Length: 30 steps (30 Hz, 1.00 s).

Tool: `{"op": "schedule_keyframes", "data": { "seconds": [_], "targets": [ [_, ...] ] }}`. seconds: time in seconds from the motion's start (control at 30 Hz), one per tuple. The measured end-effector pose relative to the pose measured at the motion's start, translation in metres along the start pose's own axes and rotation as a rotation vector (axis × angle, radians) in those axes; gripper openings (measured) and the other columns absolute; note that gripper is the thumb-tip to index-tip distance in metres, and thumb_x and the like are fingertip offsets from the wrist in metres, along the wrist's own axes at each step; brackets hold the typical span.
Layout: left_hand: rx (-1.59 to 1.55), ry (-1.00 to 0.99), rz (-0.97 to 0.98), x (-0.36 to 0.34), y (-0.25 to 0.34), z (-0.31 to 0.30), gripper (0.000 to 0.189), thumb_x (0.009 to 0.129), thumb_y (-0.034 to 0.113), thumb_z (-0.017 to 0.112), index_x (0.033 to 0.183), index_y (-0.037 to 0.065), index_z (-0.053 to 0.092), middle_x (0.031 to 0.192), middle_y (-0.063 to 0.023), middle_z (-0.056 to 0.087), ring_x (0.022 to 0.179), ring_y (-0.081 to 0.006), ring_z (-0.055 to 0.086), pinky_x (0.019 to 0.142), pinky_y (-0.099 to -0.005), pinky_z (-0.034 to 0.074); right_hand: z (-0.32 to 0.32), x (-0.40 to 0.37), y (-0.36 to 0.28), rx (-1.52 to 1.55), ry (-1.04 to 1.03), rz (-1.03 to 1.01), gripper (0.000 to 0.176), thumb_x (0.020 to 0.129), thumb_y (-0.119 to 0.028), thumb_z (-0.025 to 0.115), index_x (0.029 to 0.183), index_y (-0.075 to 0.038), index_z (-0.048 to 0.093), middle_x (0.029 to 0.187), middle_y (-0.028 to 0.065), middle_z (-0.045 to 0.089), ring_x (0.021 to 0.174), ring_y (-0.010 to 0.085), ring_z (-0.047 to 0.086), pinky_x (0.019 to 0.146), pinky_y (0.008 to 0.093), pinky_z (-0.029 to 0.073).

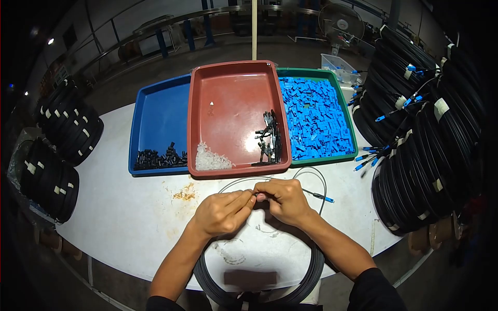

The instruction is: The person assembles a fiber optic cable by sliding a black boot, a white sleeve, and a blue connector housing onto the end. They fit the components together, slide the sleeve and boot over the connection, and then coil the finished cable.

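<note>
My left hand (224, 211) and my right hand (284, 199) meet fingertip to fingertip over the white table. Both are closed in a pinch, and the small thing between the fingers is hidden by them. Below the hands lies a coil of black cable (207, 277), close to my body. A thin grey loop of cable (322, 179) curves behind the hands. To the right of my right hand, a cable end with a blue connector (329, 199) rests on the table.
A blue tray (161, 101) holds black sleeves; a red tray (236, 93) holds clear bits and black parts. Blue connector pieces (316, 119) fill a green tray (348, 124). Stacked black cable coils (415, 176) stand at the right, more coils (49, 179) at the left.
</note>
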<state>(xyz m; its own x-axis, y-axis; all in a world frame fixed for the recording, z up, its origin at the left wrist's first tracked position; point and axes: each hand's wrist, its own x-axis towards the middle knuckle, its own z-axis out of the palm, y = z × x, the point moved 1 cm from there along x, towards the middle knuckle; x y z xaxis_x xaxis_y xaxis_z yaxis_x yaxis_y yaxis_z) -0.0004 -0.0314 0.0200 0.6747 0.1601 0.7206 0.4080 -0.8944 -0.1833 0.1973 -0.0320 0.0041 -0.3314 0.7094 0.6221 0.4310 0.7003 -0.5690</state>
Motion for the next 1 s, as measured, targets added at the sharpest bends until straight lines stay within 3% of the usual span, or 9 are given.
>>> {"op": "schedule_keyframes", "data": {
  "seconds": [0.2,0.33,0.4,0.57,0.63,0.67,0.77,0.93,1.0],
  "targets": [
    [-0.390,0.039,-0.350,-0.007,-0.006,0.003,0.021,0.075,0.000,0.081,0.096,0.000,0.077,0.089,-0.0112,0.077,0.069,-0.0197,0.074,0.061,-0.0299,0.059,-0.004,-0.001,-0.002,-0.151,-0.026,-0.211,0.031,0.072,0.004,0.073,0.103,0.001,0.069,0.082,0.0118,0.070,0.070,0.0271,0.066,0.062,0.0362,0.053],
    [-0.718,0.035,-0.770,-0.005,-0.003,0.001,0.014,0.083,0.000,0.080,0.096,-0.003,0.078,0.083,-0.0125,0.077,0.065,-0.0142,0.073,0.058,-0.0250,0.056,-0.005,0.001,-0.007,-0.336,0.031,-0.403,0.024,0.075,-0.004,0.071,0.097,0.002,0.066,0.079,0.0070,0.064,0.070,0.0230,0.061,0.065,0.0350,0.052],
    [-1.064,-0.029,-1.151,-0.001,-0.001,-0.001,0.012,0.085,0.002,0.079,0.094,-0.006,0.077,0.082,-0.0129,0.077,0.067,-0.0127,0.072,0.058,-0.0240,0.056,-0.007,0.002,-0.009,-0.353,0.035,-0.414,0.023,0.075,-0.005,0.070,0.097,0.002,0.066,0.077,0.0067,0.063,0.069,0.0226,0.060,0.064,0.0347,0.051],
    [-0.898,0.020,-0.923,0.000,0.003,0.001,0.012,0.086,0.002,0.079,0.094,-0.006,0.076,0.081,-0.0136,0.075,0.066,-0.0159,0.073,0.057,-0.0249,0.055,-0.007,0.001,-0.009,-0.301,0.034,-0.361,0.026,0.072,-0.002,0.070,0.097,0.002,0.066,0.075,0.0087,0.062,0.068,0.0243,0.060,0.062,0.0366,0.051],
    [-0.444,0.029,-0.414,0.007,0.003,-0.004,0.009,0.082,0.000,0.077,0.088,-0.005,0.075,0.082,-0.0130,0.073,0.066,-0.0170,0.069,0.057,-0.0268,0.055,-0.005,0.002,-0.004,-0.106,-0.009,-0.176,0.025,0.071,0.003,0.069,0.096,0.001,0.069,0.075,0.0132,0.065,0.068,0.0287,0.064,0.063,0.0387,0.052],
    [-0.446,0.026,-0.412,0.008,0.002,-0.005,0.009,0.082,0.000,0.077,0.088,-0.005,0.075,0.082,-0.0130,0.073,0.066,-0.0170,0.069,0.057,-0.0268,0.055,-0.003,0.001,-0.003,-0.106,-0.006,-0.173,0.025,0.071,0.003,0.069,0.096,0.001,0.069,0.075,0.0132,0.065,0.068,0.0287,0.064,0.063,0.0387,0.052],
    [0.029,0.021,0.062,0.005,0.002,-0.004,0.011,0.078,0.000,0.071,0.088,-0.005,0.071,0.089,-0.0091,0.070,0.066,-0.0156,0.059,0.057,-0.0287,0.053,-0.001,0.002,-0.002,0.057,-0.018,0.070,0.018,0.079,0.008,0.067,0.093,-0.001,0.075,0.078,0.0156,0.073,0.067,0.0241,0.072,0.062,0.0323,0.056],
    [-0.123,0.012,-0.081,0.003,-0.002,-0.007,0.014,0.074,-0.004,0.077,0.088,-0.004,0.074,0.087,-0.0125,0.073,0.063,-0.0178,0.065,0.055,-0.0290,0.054,-0.003,0.000,-0.003,0.022,-0.019,-0.029,0.018,0.080,0.000,0.072,0.098,0.000,0.071,0.079,0.0142,0.071,0.067,0.0273,0.068,0.062,0.0363,0.054],
    [-0.451,0.113,-0.441,0.001,-0.002,-0.003,0.012,0.075,-0.005,0.078,0.087,-0.003,0.075,0.081,-0.0143,0.074,0.061,-0.0198,0.069,0.054,-0.0278,0.054,-0.005,0.001,-0.004,-0.057,-0.018,-0.133,0.020,0.080,-0.004,0.073,0.099,0.001,0.069,0.079,0.0137,0.068,0.068,0.0292,0.065,0.064,0.0389,0.053]
  ]
}}
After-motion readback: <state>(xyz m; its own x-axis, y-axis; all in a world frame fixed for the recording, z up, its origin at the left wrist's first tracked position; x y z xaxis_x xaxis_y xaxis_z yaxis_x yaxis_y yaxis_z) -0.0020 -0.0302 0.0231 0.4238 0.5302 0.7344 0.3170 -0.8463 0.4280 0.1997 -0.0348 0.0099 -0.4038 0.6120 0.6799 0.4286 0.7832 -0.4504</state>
